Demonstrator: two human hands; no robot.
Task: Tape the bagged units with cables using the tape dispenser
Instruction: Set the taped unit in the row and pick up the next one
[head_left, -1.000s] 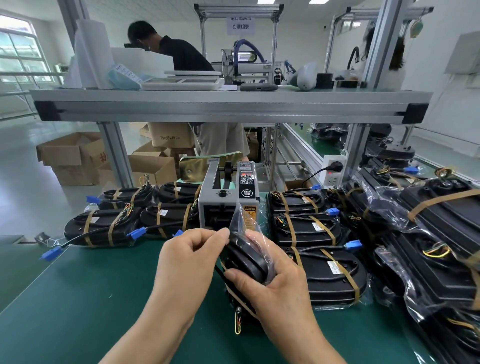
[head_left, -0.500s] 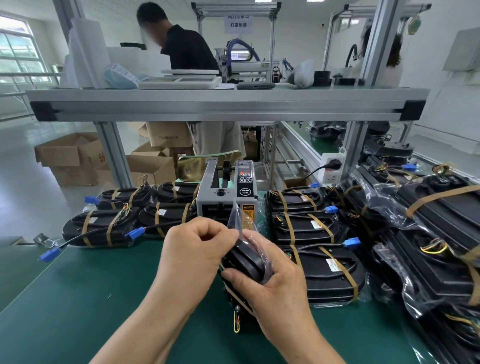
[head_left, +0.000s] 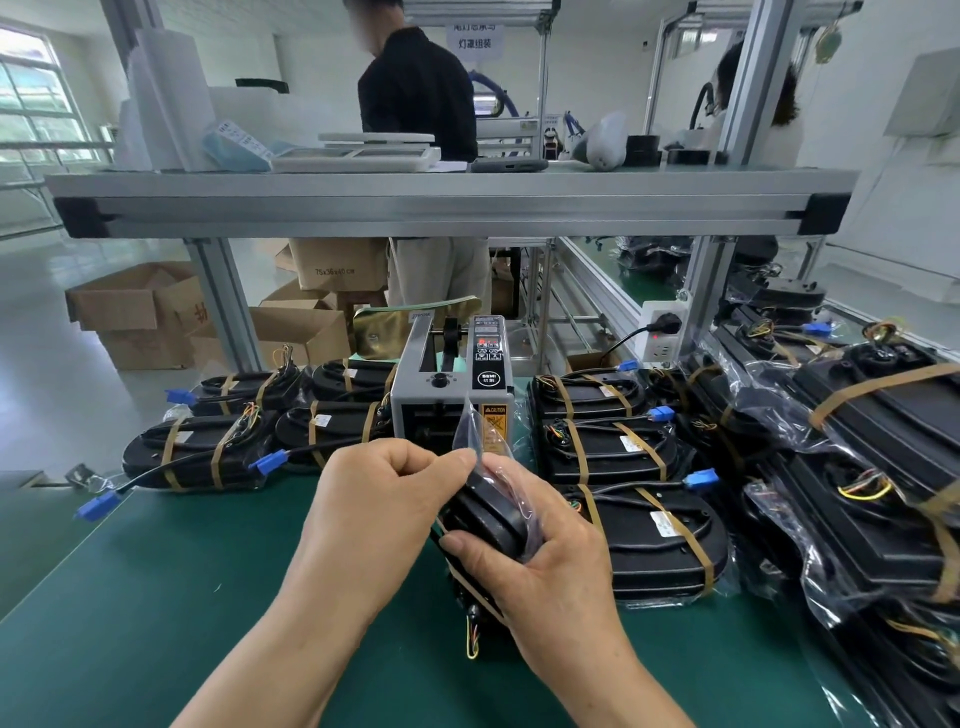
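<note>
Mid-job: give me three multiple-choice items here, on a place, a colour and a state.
1. The tape dispenser stands: A) on the upper shelf; B) behind the held bagged unit; C) on the floor.
2. The cable connectors are: A) blue; B) red; C) white.
3. The bagged unit is: A) lying untouched; B) in a carton; C) held in both hands.
1 B: it sits on the table beyond the hands. 2 A: each connector shows blue. 3 C: left hand pinches the bag, right hand grips the unit.
</note>
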